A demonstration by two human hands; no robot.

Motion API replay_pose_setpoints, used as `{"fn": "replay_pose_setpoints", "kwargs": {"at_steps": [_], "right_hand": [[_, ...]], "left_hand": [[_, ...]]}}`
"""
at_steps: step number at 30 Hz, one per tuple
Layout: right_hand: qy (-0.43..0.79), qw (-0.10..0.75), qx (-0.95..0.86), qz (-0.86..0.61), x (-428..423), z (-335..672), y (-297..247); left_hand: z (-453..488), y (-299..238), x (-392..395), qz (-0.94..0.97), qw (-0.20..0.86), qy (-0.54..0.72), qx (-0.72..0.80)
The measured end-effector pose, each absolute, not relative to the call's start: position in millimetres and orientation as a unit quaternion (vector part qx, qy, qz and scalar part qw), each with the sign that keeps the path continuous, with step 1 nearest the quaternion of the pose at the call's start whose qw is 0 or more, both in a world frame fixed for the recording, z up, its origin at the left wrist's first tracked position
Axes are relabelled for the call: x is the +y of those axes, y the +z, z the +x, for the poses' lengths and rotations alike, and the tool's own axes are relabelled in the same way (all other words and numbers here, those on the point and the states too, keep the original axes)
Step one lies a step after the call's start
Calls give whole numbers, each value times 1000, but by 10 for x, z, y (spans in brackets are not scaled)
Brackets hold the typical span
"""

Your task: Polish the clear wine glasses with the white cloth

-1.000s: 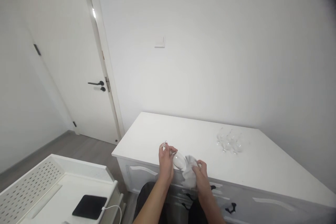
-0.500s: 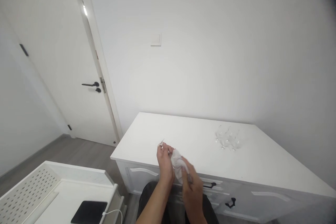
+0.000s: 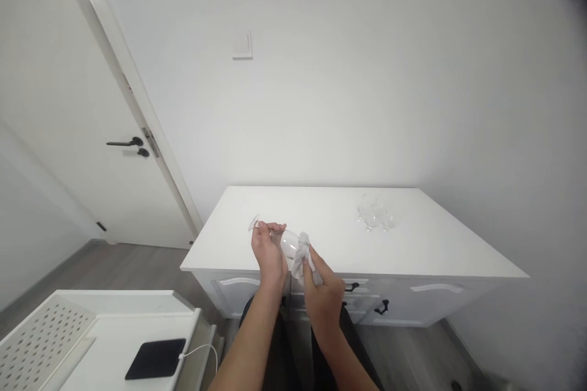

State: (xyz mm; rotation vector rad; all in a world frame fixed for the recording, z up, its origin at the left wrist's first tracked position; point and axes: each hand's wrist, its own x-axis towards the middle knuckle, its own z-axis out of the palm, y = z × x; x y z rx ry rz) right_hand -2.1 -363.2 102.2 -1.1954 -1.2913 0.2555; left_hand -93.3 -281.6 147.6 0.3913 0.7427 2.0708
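Note:
My left hand (image 3: 269, 253) is wrapped round the stem of a clear wine glass (image 3: 288, 244), which lies tilted on its side in the air with its foot to the left and its bowl to the right. A white cloth (image 3: 301, 258) covers the rim end of the bowl. Fingers and thumb of my right hand (image 3: 323, 290) pinch that cloth against the glass. Both hands are over the front edge of the white cabinet (image 3: 316, 211). On the cabinet's right half sits a cluster of several clear glass pieces (image 3: 373, 214), too faint to make out singly.
A white cart or shelf unit (image 3: 123, 317) with a perforated side stands at the lower left, bearing a black flat device (image 3: 156, 359) with a white cable (image 3: 202, 348). Behind the cabinet rises a wall with a switch (image 3: 242, 47). A door (image 3: 92, 134) is on the left.
My view has shifted to the right. The glass bowl now shows between my hands, and the cloth has moved to its rim end. Both hands keep their hold.

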Motion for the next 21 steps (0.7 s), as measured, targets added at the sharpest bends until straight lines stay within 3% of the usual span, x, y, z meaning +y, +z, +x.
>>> {"fn": "replay_pose_setpoints", "kwargs": {"at_steps": [5, 13, 17, 21], "right_hand": [[9, 620, -645, -447, -3624, 64, 1036], [87, 575, -655, -482, -3594, 232, 1151], [72, 612, -639, -461, -3636, 339, 1143], [267, 578, -661, -397, -3660, 505, 1211]], "left_hand": [[-928, 1629, -2826, 127, 454, 839, 273], [-793, 1803, -2859, 234, 436, 815, 303], [-584, 1812, -2917, 272, 437, 796, 319], [-427, 1796, -2993, 325, 502, 740, 306]]}}
